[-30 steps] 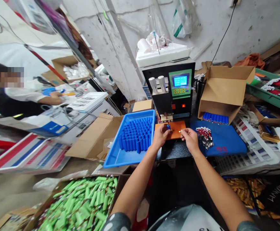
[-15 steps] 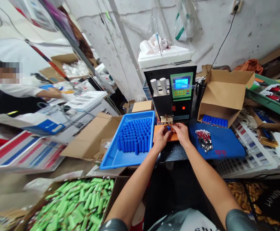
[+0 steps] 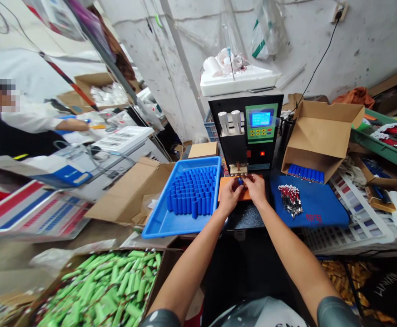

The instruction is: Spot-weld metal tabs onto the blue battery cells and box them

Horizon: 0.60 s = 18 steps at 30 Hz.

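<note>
Head view: left hand (image 3: 229, 196) and right hand (image 3: 255, 189) meet fingertip to fingertip, pinching a small blue cylindrical cell (image 3: 240, 181) over the orange flat pad (image 3: 223, 188), just under the black bench machine (image 3: 239, 145). Probably light, rigid and slick-sleeved; grip its sides.

1. The blue battery (image 3: 240, 181) is a small cylinder (mostly hidden by fingers), standing on end.
2. It is pinched between left hand (image 3: 230, 196) and right hand (image 3: 256, 190), above the orange pad (image 3: 223, 187), just under the welder's pins (image 3: 238, 167).
</note>
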Available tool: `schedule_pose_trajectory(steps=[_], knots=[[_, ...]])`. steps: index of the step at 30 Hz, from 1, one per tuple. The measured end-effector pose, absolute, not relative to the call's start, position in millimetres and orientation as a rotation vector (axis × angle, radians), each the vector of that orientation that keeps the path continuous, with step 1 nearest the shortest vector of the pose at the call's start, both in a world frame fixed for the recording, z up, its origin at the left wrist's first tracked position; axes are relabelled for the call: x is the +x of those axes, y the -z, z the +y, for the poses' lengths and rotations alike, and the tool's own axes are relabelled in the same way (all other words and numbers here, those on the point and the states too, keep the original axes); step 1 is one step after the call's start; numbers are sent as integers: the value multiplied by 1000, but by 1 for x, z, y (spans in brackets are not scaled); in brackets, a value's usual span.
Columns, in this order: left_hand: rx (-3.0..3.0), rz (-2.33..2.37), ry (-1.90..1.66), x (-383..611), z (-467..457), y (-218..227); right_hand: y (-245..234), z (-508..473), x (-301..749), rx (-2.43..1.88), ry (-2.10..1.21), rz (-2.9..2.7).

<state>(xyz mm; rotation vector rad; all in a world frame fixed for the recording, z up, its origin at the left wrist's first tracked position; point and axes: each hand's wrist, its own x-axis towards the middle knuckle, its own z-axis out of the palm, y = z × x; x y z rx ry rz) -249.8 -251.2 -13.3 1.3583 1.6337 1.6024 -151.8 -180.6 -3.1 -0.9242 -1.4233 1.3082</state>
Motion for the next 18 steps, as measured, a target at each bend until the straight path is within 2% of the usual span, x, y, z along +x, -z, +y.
schedule_pose_trajectory(steps=[18], knots=[[1365, 1617, -1614, -251, -251, 15, 4, -182, -151, -923, -1260, -1456]])
